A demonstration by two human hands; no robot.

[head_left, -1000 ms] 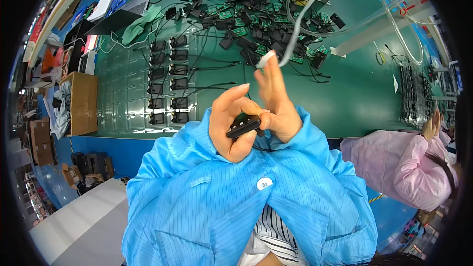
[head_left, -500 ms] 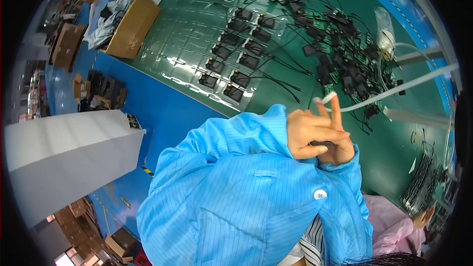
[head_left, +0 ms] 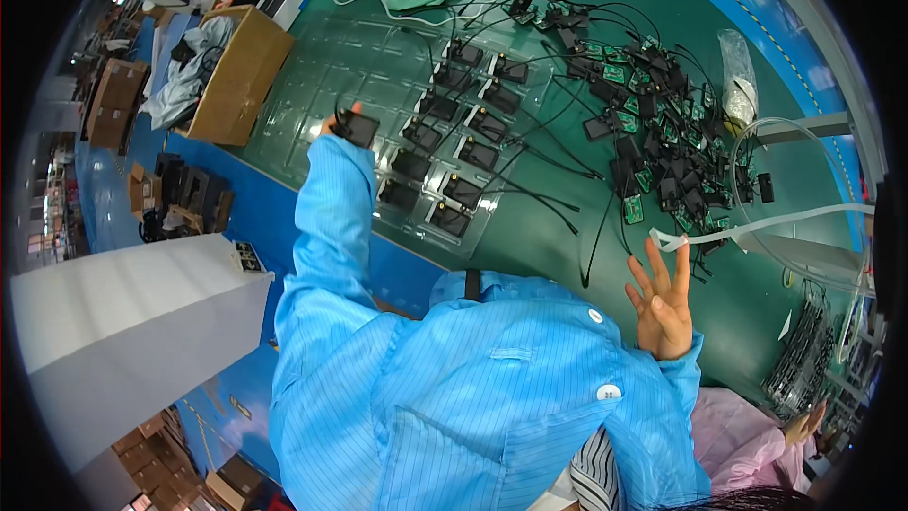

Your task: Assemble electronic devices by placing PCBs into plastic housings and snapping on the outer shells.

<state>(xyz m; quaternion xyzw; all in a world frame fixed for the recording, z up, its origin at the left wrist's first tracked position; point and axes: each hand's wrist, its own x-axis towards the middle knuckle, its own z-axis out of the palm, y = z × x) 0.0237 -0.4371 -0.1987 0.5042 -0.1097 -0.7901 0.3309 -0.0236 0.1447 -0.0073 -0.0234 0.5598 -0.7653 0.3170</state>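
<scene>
I could pass over the near green tabletop [head_left: 532,248] between the clear plastic tray [head_left: 364,52] and the circuit-board heap [head_left: 676,128], but black cables [head_left: 566,207] stretch into that gap; on the right, a whitish hose [head_left: 785,223] crosses.

Bright light glints off the clear tray [head_left: 331,76], while straight edges bend toward a black rim.

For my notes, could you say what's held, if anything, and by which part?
The left hand holds a black module, seemingly by its edge; the open right hand touches a tube.
</scene>
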